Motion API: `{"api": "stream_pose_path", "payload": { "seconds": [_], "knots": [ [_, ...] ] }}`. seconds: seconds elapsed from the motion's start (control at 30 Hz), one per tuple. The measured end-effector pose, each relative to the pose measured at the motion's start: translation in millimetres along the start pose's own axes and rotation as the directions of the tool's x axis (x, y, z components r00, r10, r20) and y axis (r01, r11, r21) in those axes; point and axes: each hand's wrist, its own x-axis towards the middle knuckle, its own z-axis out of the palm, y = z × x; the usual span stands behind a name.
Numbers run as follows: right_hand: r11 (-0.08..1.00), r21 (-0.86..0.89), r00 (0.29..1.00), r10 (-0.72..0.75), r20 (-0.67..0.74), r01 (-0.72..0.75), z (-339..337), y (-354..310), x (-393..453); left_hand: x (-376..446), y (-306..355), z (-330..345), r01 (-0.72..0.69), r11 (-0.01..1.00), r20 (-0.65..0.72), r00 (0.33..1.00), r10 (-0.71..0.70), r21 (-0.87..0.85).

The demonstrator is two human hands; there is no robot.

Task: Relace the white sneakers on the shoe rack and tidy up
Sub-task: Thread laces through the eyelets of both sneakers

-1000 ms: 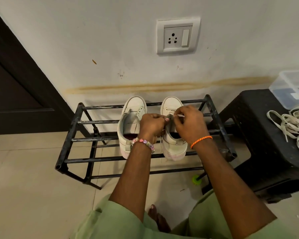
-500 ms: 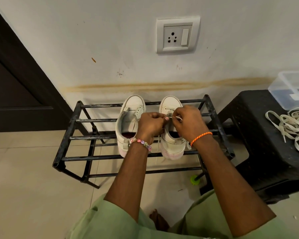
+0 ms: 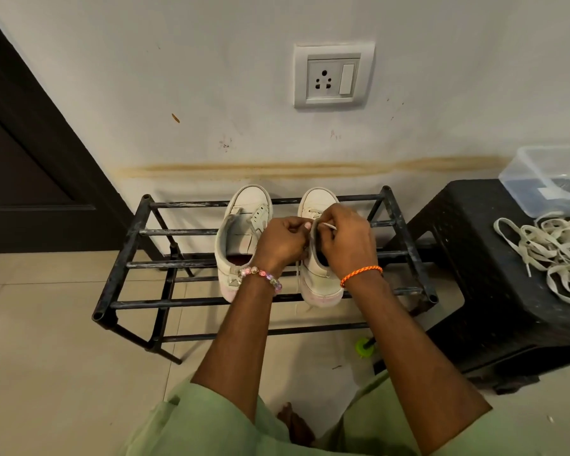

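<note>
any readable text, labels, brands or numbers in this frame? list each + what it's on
None readable.
Clear box on the stool: a pale label shows inside, too blurred to read.
Sneakers: no brand or print visible.
Wall socket: no markings visible.

Two white sneakers (image 3: 244, 238) side by side on black shoe rack (image 3: 125, 258), toes toward wall
</note>
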Motion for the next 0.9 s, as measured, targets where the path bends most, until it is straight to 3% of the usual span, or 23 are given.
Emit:
{"api": "stream_pose_path", "payload": {
  "seconds": [0.17, 0.27, 0.33, 0.43, 0.5, 0.57, 0.7, 0.9],
  "knots": [
    [0.990, 0.140, 0.998, 0.006, -0.059, 0.002, -1, 4, -3, -4, -5, 4, -0.120, 0.981, -0.144, 0.979, 0.142, 0.152],
    [0.996, 0.093, 0.997, 0.017, -0.076, -0.010, 2, 5, -6, -7, 3, 7, -0.128, 0.912, -0.176, 0.962, 0.210, 0.390],
    [0.997, 0.026, 0.992, 0.075, -0.098, -0.073, 2, 7, -7, -6, 9, 6, -0.077, 0.911, -0.157, 0.976, 0.152, 0.405],
    [0.969, 0.041, 0.968, 0.244, -0.053, -0.242, -2, 11, -9, -5, 22, 0, 0.111, 0.983, -0.093, 0.991, -0.098, 0.146],
    [0.943, 0.078, 0.944, 0.327, -0.040, -0.324, -3, 12, -10, -7, 39, -6, 0.255, 0.962, -0.038, 0.965, -0.260, -0.092],
    [0.929, 0.094, 0.931, 0.362, -0.035, -0.358, -3, 11, -12, -7, 56, -15, 0.328, 0.929, 0.030, 0.944, -0.328, -0.172],
    [0.914, 0.120, 0.917, 0.395, -0.047, -0.388, -2, 9, -12, -10, 97, -35, 0.367, 0.854, 0.187, 0.929, -0.318, -0.368],
    [0.906, 0.122, 0.909, 0.413, -0.050, -0.405, 4, 12, -10, -28, 150, -56, 0.252, 0.643, 0.270, 0.960, -0.072, -0.724]
  ]
}}
